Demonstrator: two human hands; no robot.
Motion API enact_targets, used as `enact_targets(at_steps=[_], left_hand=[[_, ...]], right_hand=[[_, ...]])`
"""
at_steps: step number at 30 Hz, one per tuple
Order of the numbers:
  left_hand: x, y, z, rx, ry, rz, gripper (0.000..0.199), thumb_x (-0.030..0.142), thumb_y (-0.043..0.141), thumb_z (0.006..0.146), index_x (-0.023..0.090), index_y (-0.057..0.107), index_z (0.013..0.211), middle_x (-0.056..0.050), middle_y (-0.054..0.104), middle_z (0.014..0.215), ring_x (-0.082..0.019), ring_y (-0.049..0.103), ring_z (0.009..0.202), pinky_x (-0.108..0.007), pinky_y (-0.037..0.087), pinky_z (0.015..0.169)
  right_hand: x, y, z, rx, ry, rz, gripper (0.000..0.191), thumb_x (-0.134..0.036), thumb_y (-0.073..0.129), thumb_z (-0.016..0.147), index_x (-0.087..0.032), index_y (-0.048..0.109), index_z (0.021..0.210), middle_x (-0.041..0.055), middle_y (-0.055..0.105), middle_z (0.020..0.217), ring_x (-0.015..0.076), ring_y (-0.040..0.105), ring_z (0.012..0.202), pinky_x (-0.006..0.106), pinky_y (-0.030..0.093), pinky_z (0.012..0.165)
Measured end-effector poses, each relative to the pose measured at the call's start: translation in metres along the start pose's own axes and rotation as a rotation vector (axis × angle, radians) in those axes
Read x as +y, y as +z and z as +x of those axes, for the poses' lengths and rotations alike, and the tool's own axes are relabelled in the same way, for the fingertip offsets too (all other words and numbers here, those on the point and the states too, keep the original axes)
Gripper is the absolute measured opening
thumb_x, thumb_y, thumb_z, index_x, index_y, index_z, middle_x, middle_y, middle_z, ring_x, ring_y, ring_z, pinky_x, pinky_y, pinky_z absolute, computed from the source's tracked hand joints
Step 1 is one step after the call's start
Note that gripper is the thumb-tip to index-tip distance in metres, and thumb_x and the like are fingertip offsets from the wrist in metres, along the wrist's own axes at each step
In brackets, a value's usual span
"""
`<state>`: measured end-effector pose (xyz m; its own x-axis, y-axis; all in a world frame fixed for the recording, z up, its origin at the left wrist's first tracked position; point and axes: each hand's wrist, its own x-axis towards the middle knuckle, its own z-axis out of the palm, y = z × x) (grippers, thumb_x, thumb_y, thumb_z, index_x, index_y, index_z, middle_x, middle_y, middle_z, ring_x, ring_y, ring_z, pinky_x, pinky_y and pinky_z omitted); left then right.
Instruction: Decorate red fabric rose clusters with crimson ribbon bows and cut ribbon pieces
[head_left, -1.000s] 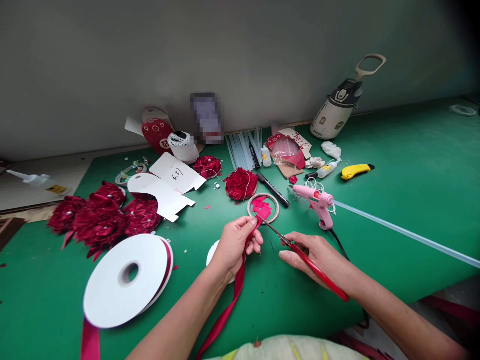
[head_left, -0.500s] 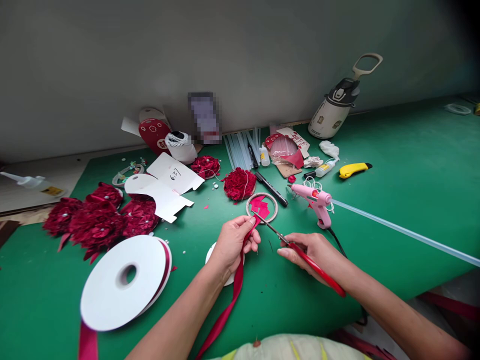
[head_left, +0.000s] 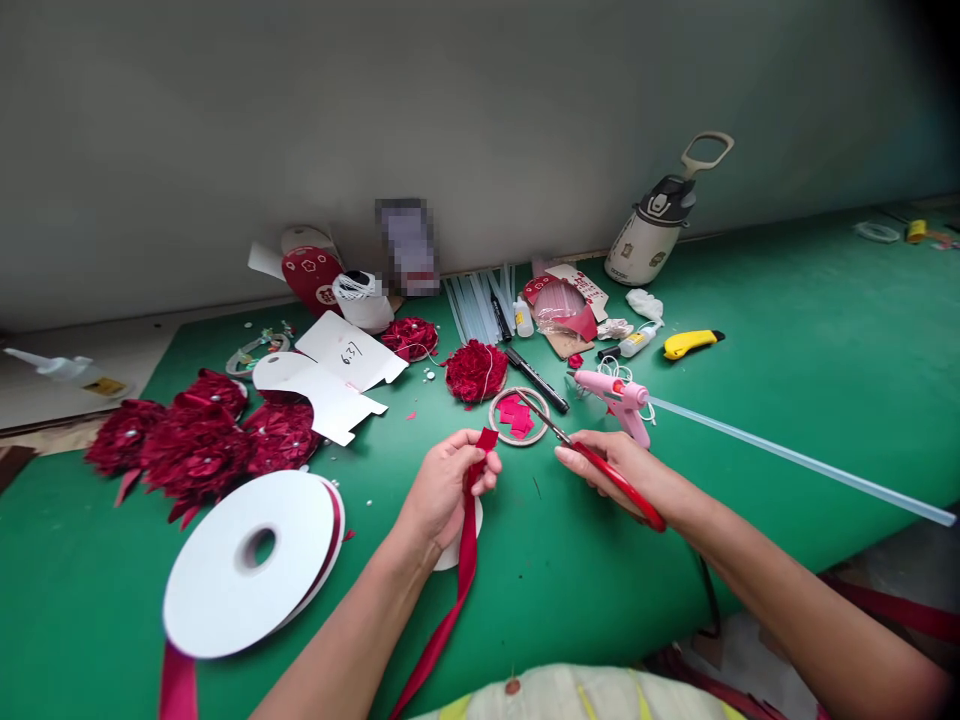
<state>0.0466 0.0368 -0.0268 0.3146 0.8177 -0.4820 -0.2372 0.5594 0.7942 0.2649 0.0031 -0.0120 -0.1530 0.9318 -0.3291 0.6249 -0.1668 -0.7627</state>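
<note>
Between thumb and fingers, my left hand (head_left: pixel 448 487) pinches a red ribbon (head_left: pixel 466 560) near its cut end, and its length trails down toward me. My right hand (head_left: pixel 619 470) is closed round red-handled scissors (head_left: pixel 628 487), whose blades reach over the rim of a ring-shaped roll (head_left: pixel 493 425). Several small cut red ribbon pieces (head_left: pixel 517 415) lie inside that ring. A pale round disc (head_left: pixel 471 540) shows partly behind my left hand. Beyond the ring lies a dark red ribbon flower (head_left: pixel 477 370).
A pink glue gun (head_left: pixel 616 393) with a long glue stick (head_left: pixel 795 455) lies right of the ring. At left are a white ribbon spool (head_left: pixel 217 570) and clustered red flowers (head_left: pixel 195 440). Markers, white cards (head_left: pixel 352 350), a yellow cutter (head_left: pixel 691 344) and a bottle (head_left: pixel 646 235) stand or lie farther back.
My left hand has drawn back from the ring with the ribbon, whose end now sticks up from the fingers. The scissors have come away from the ribbon.
</note>
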Motion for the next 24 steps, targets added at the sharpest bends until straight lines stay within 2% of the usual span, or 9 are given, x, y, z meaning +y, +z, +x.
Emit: enact_targets(at_steps=[3,7,12,15,17,20,24], left_hand=[[-0.002,0.001,0.000,-0.047,0.005,0.006,0.010,0.016,0.056,0.078,0.013,0.052,0.086,-0.004,0.063,0.070,-0.008,0.054,0.054,-0.018,0.040,0.050],[-0.002,0.002,-0.002,-0.085,0.022,0.003,0.023,0.023,0.059,0.082,0.012,0.049,0.100,-0.006,0.066,0.074,-0.010,0.060,0.058,-0.019,0.044,0.053],[-0.003,0.002,-0.005,-0.136,0.048,0.025,0.023,0.030,0.061,0.082,0.014,0.045,0.087,-0.010,0.068,0.081,-0.015,0.066,0.068,-0.019,0.046,0.052],[-0.006,0.002,-0.004,-0.164,0.007,0.041,0.025,0.033,0.062,0.081,0.015,0.046,0.083,-0.008,0.068,0.074,-0.013,0.063,0.058,-0.017,0.042,0.045],[-0.008,0.002,-0.003,-0.175,-0.024,0.039,0.026,0.035,0.063,0.081,0.015,0.047,0.081,-0.005,0.065,0.066,-0.008,0.056,0.047,-0.014,0.034,0.038],[-0.010,0.006,-0.004,-0.192,-0.052,0.033,0.025,0.036,0.062,0.081,0.015,0.048,0.082,-0.002,0.062,0.058,-0.004,0.048,0.039,-0.012,0.023,0.033],[-0.009,0.014,-0.010,-0.291,-0.103,0.083,0.025,0.036,0.062,0.081,0.015,0.049,0.080,-0.002,0.062,0.057,-0.006,0.050,0.039,-0.013,0.025,0.032]], right_hand=[[-0.005,0.003,-0.011,-0.004,-0.004,-0.023,0.038,-0.055,0.046,0.084,-0.018,0.051,0.073,-0.0033,0.041,0.059,0.0109,0.039,0.053,0.022,0.032,0.049],[-0.013,0.009,-0.034,-0.055,-0.022,-0.028,0.036,-0.053,0.046,0.086,-0.019,0.056,0.094,-0.0027,0.045,0.065,0.0123,0.039,0.059,0.023,0.034,0.055],[-0.015,0.010,-0.048,-0.133,0.015,-0.049,0.041,-0.054,0.046,0.085,-0.020,0.057,0.104,-0.0015,0.048,0.070,0.0134,0.041,0.062,0.024,0.034,0.056],[-0.014,0.010,-0.048,-0.134,-0.010,-0.012,0.038,-0.051,0.049,0.085,-0.019,0.058,0.103,-0.0022,0.047,0.069,0.0126,0.039,0.061,0.024,0.033,0.055],[-0.015,0.012,-0.045,-0.086,-0.016,0.053,0.035,-0.049,0.051,0.084,-0.018,0.059,0.100,-0.0029,0.045,0.065,0.0119,0.039,0.059,0.024,0.033,0.054],[-0.017,0.019,-0.034,0.059,0.015,0.227,0.035,-0.046,0.056,0.081,-0.017,0.058,0.102,-0.0033,0.046,0.063,0.0117,0.041,0.057,0.024,0.035,0.053],[-0.027,0.028,-0.016,0.198,-0.021,0.463,0.039,-0.036,0.063,0.076,-0.017,0.054,0.109,-0.0019,0.053,0.070,0.0125,0.049,0.060,0.024,0.040,0.055]])
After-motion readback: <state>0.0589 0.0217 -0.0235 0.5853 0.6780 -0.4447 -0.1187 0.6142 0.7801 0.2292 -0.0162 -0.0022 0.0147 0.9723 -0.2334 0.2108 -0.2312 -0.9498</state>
